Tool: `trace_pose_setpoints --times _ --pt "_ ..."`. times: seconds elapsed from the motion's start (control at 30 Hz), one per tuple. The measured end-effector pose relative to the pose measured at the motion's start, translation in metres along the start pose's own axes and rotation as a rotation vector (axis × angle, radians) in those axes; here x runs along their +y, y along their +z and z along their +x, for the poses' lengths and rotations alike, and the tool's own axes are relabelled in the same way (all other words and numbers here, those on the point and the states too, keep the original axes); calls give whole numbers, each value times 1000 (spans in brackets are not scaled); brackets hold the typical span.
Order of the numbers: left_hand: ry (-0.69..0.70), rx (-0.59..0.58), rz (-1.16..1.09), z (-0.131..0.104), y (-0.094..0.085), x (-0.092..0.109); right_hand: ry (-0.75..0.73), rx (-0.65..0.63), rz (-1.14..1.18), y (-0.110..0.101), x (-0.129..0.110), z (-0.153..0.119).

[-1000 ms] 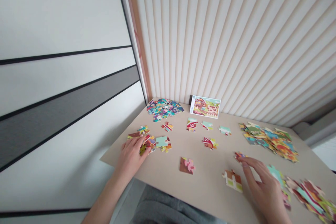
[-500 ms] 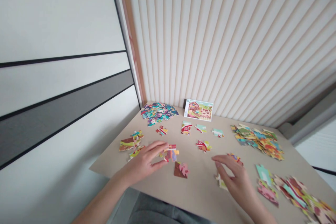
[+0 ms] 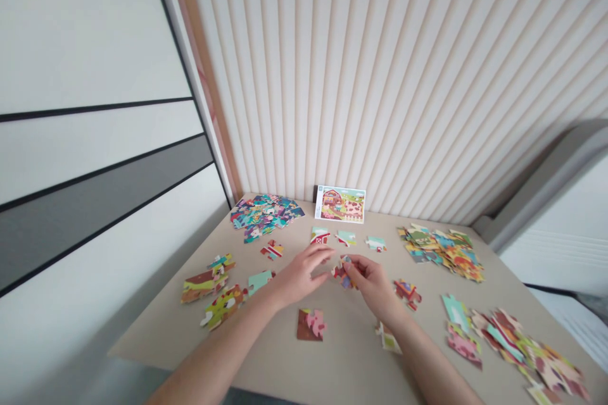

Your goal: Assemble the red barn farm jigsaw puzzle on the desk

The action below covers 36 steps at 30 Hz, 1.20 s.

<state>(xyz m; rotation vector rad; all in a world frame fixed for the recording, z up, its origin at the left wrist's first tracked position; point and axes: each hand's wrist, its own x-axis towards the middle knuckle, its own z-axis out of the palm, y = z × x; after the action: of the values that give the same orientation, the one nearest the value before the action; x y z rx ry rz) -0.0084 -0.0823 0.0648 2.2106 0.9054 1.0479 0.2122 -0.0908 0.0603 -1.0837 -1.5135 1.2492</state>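
My right hand (image 3: 375,288) pinches a small red and purple jigsaw piece (image 3: 342,273) between thumb and fingers, low over the middle of the table. Whether a second piece lies under it is hidden by the fingers. My left hand (image 3: 304,275) is just left of that piece, its thumb and fingers apart, holding nothing that I can see. In front of the hands a brown and pink piece (image 3: 311,324) lies flat. Behind them rest a red barn piece (image 3: 320,236), a pale green and red piece (image 3: 346,238) and a light blue piece (image 3: 375,243).
A farm picture card (image 3: 341,204) leans at the back wall. Heaps of pieces lie at back left (image 3: 266,215), back right (image 3: 444,250) and front right (image 3: 527,348). Joined or overlapping green pieces (image 3: 223,307) lie left. A red-brown piece (image 3: 407,294) is beside my right forearm.
Both hands have come together at the middle. The purple piece that was in my left hand now appears at my right fingers. The view has shifted slightly right.
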Motion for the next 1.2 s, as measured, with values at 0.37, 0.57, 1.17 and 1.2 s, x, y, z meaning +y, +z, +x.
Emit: trace_pose_setpoints --times 0.37,0.57,1.17,1.2 --pt "-12 55 171 -13 6 -13 -4 27 -56 13 23 -9" --pt "9 0 195 -17 0 -4 -22 43 -27 16 21 -11" --pt "32 3 323 -16 2 -7 -27 57 16 8 8 -9" --pt "32 0 328 -17 1 -7 -31 54 18 7 8 -9"
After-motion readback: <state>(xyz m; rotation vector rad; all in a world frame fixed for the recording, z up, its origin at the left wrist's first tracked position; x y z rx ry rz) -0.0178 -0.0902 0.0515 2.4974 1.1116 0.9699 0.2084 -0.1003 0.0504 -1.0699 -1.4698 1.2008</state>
